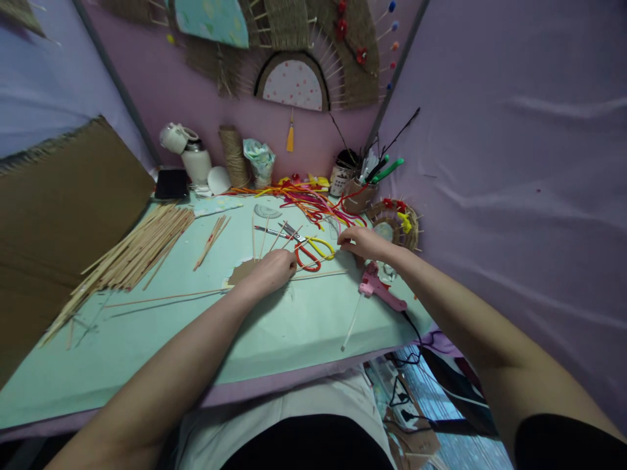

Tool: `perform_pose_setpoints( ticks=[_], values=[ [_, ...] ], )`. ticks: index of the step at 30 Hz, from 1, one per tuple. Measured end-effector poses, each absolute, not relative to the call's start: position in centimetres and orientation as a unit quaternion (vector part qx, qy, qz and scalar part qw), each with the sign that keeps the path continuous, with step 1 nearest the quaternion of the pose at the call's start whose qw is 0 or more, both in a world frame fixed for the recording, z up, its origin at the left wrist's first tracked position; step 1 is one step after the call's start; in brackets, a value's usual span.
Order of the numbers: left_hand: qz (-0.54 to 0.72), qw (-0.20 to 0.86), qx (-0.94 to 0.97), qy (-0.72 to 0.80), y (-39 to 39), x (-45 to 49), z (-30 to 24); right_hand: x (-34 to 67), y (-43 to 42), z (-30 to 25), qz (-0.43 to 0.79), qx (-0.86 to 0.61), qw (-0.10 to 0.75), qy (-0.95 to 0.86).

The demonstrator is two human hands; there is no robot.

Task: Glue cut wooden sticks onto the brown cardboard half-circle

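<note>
My left hand (275, 269) rests with curled fingers on a brown cardboard piece (240, 271), holding it against the table and hiding much of it. Thin wooden sticks (261, 245) fan out from the cardboard; one long stick (166, 298) points left and another (321, 274) right. My right hand (361, 243) is closed, its fingertips pinched at the far end of a slanting stick (321, 262). Between the hands lie scissors (308, 254) with red and yellow handles, beside a pen (272, 231). A pink glue gun (377, 287) lies below my right hand.
A pile of wooden sticks (142, 251) and a smaller bunch (211, 241) lie left. Colourful pipe cleaners (304, 199) spread at the back, near a twine spool (234, 156), a bottle (196, 163) and a pen pot (360, 196). A round woven piece (409, 225) leans right.
</note>
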State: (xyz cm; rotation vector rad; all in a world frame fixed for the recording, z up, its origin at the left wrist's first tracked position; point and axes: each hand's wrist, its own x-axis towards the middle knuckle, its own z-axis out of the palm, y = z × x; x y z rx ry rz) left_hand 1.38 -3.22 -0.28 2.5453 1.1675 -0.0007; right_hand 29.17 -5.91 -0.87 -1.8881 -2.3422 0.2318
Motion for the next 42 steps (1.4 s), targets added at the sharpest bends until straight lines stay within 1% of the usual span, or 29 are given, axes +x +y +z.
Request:
perform_pose_setpoints(
  ticks=[5, 8, 15, 25, 29, 35, 42],
  values=[
    [0.019, 0.147, 0.919, 0.365, -2.3, 1.5, -2.0, 29.0, -5.9, -0.9, 0.076, -0.615, 0.062, -0.782],
    [0.021, 0.150, 0.919, 0.364, -2.0, 1.6, -2.4, 29.1, -5.9, -1.1, 0.077, -0.613, 0.059, -0.784],
    [0.023, 0.173, 0.908, 0.382, -2.3, 1.6, -2.1, 28.9, -6.1, -1.2, 0.080, -0.611, 0.060, -0.785],
    [0.013, 0.150, 0.917, 0.370, -2.4, 1.5, -1.9, 28.9, -6.4, -1.5, 0.086, -0.624, 0.058, -0.775],
    [0.018, 0.159, 0.911, 0.379, -2.6, 1.5, -1.6, 29.3, -6.3, -1.7, 0.074, -0.635, 0.058, -0.766],
    [0.011, 0.165, 0.911, 0.378, -2.5, 1.5, -1.8, 28.9, -5.9, -2.1, 0.062, -0.653, 0.041, -0.754],
    [0.022, 0.168, 0.912, 0.373, -2.4, 1.5, -2.1, 28.2, -5.6, -2.3, 0.083, -0.657, 0.031, -0.749]
  ],
)
